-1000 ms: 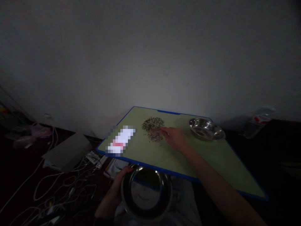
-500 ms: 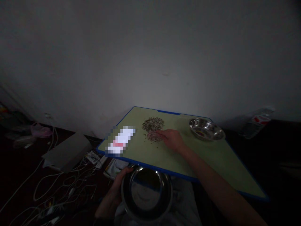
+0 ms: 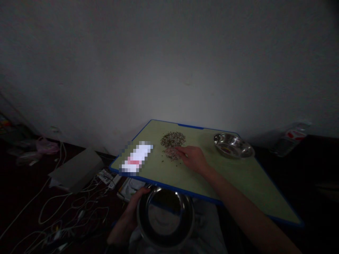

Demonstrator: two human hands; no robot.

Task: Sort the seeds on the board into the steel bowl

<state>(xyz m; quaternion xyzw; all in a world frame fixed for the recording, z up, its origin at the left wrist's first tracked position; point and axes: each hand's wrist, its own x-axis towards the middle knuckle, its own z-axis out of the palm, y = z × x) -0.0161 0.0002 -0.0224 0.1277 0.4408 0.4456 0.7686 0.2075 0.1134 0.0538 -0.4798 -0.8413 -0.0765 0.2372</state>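
My left hand [image 3: 135, 204] grips the rim of a shiny metal bowl [image 3: 165, 234] below the front edge of a pale green, blue-edged tabletop [image 3: 196, 183]. The bowl tilts towards the camera, over the lap. On the tabletop lies a spread of small dark and pale grains or seeds [image 3: 173, 138]. My right hand [image 3: 192, 158] is at the near part of this pile, its fingers drawn together at the grains. Blur and dim light hide what, if anything, is between the fingertips. A few loose grains lie just in front of the pile.
A second metal bowl [image 3: 233, 146] stands on the tabletop's right side. To the left lies a bright, pixelated rectangle [image 3: 136, 158]. A large plastic bottle [image 3: 291, 139] is beyond the right edge. Tangled cables [image 3: 76, 208] and a grey box [image 3: 78, 171] lie on the floor at left.
My right hand has shifted only slightly at the near side of the pile, and a few grains there lie differently. My left hand and its bowl are nearly unmoved.
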